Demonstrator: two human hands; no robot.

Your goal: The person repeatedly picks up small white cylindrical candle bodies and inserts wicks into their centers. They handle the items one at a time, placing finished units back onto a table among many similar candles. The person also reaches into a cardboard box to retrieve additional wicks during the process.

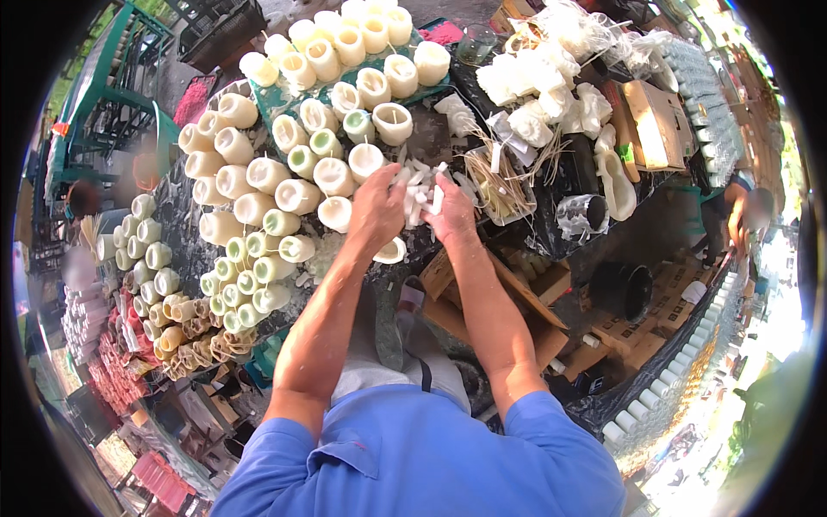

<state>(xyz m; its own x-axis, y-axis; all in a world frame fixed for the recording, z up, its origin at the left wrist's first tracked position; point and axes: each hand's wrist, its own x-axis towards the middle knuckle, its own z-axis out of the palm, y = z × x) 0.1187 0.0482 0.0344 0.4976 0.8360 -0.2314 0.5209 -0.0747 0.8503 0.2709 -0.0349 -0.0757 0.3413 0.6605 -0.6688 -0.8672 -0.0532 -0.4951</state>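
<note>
A loose heap of short white wax pieces (415,188) lies between my hands at the table's near edge. My left hand (376,209) curls around the heap's left side, its fingertips partly hidden among the pieces. On the opposite side, my right hand (451,211) is closed around some pieces, with one white stick showing by the thumb. Close to my left hand stand cream pillar candles with hollowed tops, among them one candle (335,214) left of the wrist. Another candle (390,251) sits below the hands at the edge.
Rows of cream and pale green candles (267,175) fill the table to the left, several on a green board (280,99). A bundle of wicks (500,185), a metal can (582,215) and white wax lumps (525,77) lie rightward. Cardboard boxes (538,310) stand below. Another person's hand (736,215) shows far right.
</note>
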